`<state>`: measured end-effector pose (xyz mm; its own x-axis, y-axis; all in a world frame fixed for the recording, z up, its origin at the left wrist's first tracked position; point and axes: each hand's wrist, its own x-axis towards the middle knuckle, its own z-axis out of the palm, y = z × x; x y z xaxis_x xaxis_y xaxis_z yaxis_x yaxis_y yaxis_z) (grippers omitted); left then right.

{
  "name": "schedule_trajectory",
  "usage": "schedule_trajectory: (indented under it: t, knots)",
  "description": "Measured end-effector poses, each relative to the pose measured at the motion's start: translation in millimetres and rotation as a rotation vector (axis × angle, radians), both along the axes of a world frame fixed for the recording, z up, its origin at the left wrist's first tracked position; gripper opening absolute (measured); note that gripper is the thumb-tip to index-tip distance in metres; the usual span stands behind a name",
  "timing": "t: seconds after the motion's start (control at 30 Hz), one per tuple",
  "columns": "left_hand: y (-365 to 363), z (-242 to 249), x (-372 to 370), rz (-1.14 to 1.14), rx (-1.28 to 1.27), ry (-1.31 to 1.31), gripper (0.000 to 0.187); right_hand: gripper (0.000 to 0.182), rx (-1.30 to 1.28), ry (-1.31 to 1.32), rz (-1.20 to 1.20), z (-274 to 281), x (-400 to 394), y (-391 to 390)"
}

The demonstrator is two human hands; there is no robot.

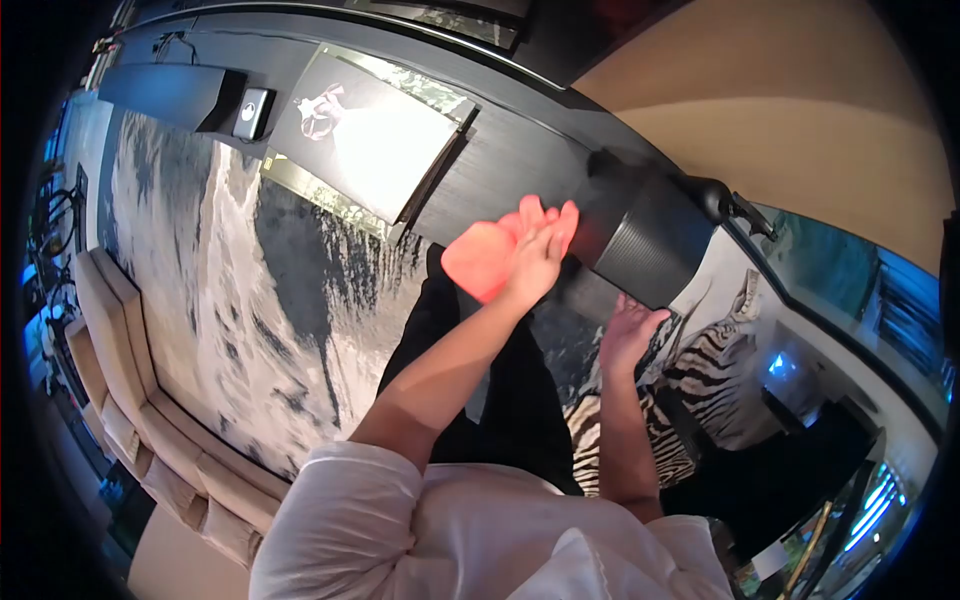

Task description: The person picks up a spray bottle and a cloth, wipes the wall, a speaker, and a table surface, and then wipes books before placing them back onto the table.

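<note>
The left hand lies flat, fingers stretched and close together, pressing a pink cloth against the top of a long black bench; the cloth shows from under the palm on the side toward the person, bunched and partly hanging over the bench's near edge. The right hand is below the bench edge, loosely open with the fingers curled a little and nothing in it, reaching toward the underside of a black ribbed speaker that stands on the bench just beside the left hand's fingertips; whether it touches the speaker or the bench edge cannot be told. Farther along the bench from the cloth, away from the speaker, lies a large book with a pale cover and a small pinkish figure on it, resting on a second, gold-edged book. Beyond that, still on the bench, stands a small white-and-black device next to a long dark box. Below the bench, a grey and white patterned rug covers the floor, a beige sofa borders its far side, and a zebra-striped hide lies under the speaker end of the bench. The person wears a white shirt and dark trousers.
</note>
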<state>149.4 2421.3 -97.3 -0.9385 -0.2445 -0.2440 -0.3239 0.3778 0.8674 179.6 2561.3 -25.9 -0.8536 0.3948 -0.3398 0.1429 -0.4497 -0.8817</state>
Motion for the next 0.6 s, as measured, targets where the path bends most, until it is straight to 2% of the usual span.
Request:
schedule_trajectory:
  t: [0.07, 0.1, 0.13, 0.17, 0.27, 0.3, 0.33, 0.37, 0.47, 0.53, 0.6]
  knots:
    - [-19.9, 5.5, 23.5, -0.07, 0.243, -0.455, 0.036, 0.058, 0.058, 0.022, 0.084, -4.4, 2.8, 8.9]
    - [-26.6, -0.2, 37.3, -0.065, 0.139, -0.361, 0.039, 0.058, 0.089, 0.029, 0.122, -6.4, 5.9, 16.1]
    - [-35.9, -8.7, 45.9, -0.098, 0.168, -0.473, 0.039, 0.058, 0.086, 0.004, 0.144, -7.7, 7.1, 22.7]
    - [-48.7, 2.5, 42.9, -0.133, 0.194, -0.585, 0.039, 0.058, 0.082, -0.021, 0.164, -8.8, 8.4, 29.1]
    - [-71.4, 17.6, 28.1, -0.139, -0.045, -0.54, 0.038, 0.056, -0.042, -0.03, 0.164, -2.9, 5.9, 35.7]
    - [-77.7, 31.8, 15.3, -0.205, -0.101, -0.51, 0.034, 0.055, -0.096, -0.021, 0.143, 1.1, 4.5, 37.5]
    - [-83.6, 19.2, 10.7, -0.296, -0.157, -0.393, 0.035, 0.062, -0.077, -0.034, 0.128, 0.4, 4.0, 39.9]
    - [-89.1, 6.9, 6.7, -0.393, -0.209, -0.273, 0.038, 0.06, -0.049, -0.097, 0.102, -7.0, 4.7, 42.5]
    - [-94.6, 43.3, -20.2, -0.587, -0.164, -0.412, 0.064, 0.055, -0.057, -0.299, -0.003, -38.2, 20.1, 51.8]
    - [-102.0, 38.5, -18.5, -0.707, -0.129, -0.436, 0.081, 0.049, -0.133, -0.418, -0.023, -62.5, 35.6, 41.5]
    - [-102.1, 50.0, -5.3, -0.702, -0.064, -0.454, 0.084, 0.042, -0.138, -0.457, 0.027, -84.1, 57.0, 23.5]
